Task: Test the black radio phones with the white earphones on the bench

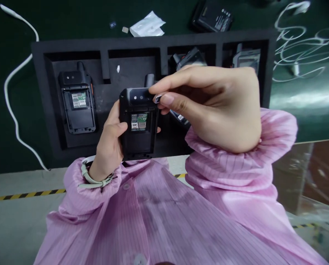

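My left hand [109, 143] is wrapped round a black handheld radio [139, 141], its back towards me and its stubby antenna pointing away. The back cover is off, so a green circuit board with metal card slots [139, 122] shows in the open bay. Just above the radio's upper right corner, my right hand [216, 103] pinches a small card [157, 98] between thumb and index finger. It looks like a SIM or memory card; which one I cannot tell. The right hand's other fingers are curled and partly hidden.
A black foam tray [70, 46] lies on the green table [12, 92]. Its compartments hold another opened radio [77, 101] and two more radios at right, partly hidden. Beyond are a plastic bag [147, 25], small cards [125, 29] and batteries [214, 18]. White cables [299, 40] lie at both sides.
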A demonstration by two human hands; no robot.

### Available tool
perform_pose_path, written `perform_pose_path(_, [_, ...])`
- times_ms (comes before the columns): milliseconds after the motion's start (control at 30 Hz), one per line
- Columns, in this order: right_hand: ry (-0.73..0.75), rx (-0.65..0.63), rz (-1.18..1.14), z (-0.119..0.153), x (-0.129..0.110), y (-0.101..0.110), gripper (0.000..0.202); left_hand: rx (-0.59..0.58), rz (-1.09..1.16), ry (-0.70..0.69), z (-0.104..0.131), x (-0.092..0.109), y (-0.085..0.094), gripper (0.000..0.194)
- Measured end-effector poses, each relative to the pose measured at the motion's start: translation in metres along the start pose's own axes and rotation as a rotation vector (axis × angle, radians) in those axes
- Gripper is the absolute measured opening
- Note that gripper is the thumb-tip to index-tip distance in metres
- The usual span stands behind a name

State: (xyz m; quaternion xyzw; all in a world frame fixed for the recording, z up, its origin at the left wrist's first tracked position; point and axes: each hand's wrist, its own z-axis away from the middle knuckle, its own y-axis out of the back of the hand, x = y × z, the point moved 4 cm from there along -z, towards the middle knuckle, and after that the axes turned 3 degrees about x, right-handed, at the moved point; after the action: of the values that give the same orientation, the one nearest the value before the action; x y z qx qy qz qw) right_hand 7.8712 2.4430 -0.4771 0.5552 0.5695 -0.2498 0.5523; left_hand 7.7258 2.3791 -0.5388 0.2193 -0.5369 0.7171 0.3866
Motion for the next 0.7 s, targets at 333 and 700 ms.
perform_pose_path(333, [0.11,-0.177,0.302,-0.01,-0.015,0.003,0.015,0.009,-0.064,-0.05,-0.003,0.0,0.002,0.038])
perform_pose_path(700, [0.184,-0.246,0.469,-0.002,-0.031,-0.023,0.021,0.095,-0.12,-0.294,-0.005,-0.004,0.01,0.016])
